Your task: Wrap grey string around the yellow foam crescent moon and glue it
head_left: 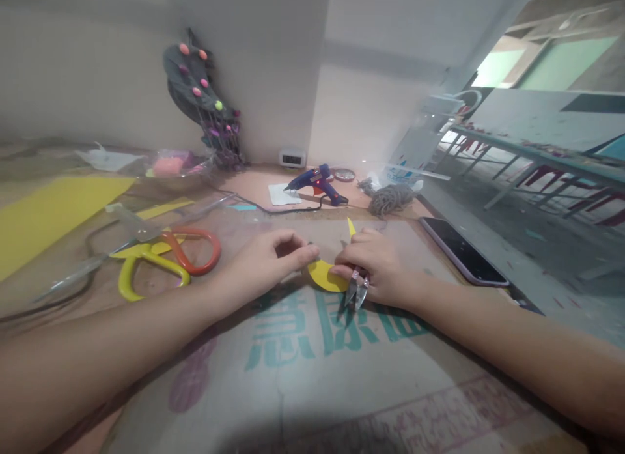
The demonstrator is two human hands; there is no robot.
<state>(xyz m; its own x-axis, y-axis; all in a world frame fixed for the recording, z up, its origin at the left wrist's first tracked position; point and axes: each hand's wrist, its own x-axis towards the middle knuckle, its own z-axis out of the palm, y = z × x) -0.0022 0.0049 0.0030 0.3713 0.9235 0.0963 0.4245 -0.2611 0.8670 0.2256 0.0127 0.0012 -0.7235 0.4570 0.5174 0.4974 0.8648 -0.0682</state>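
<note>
A curved yellow crescent piece (326,277), apparently paper, lies between my hands just over the marked board (303,389). My left hand (278,255) pinches its left tip between thumb and fingers. My right hand (374,262) is closed near its right side, and a pointed yellow tip sticks up behind the knuckles. Small thread snips (360,288) are tucked in the same right hand, with their blades pointing down toward the board. The fingers hide part of the crescent and most of the snips' handles.
Large scissors (195,251) with red and yellow handles lie left, near yellow sheet material (53,213). At the back are a glue gun (317,180) on a white pad, a small clock (292,157) and grey yarn (390,198). A phone (461,249) rests right.
</note>
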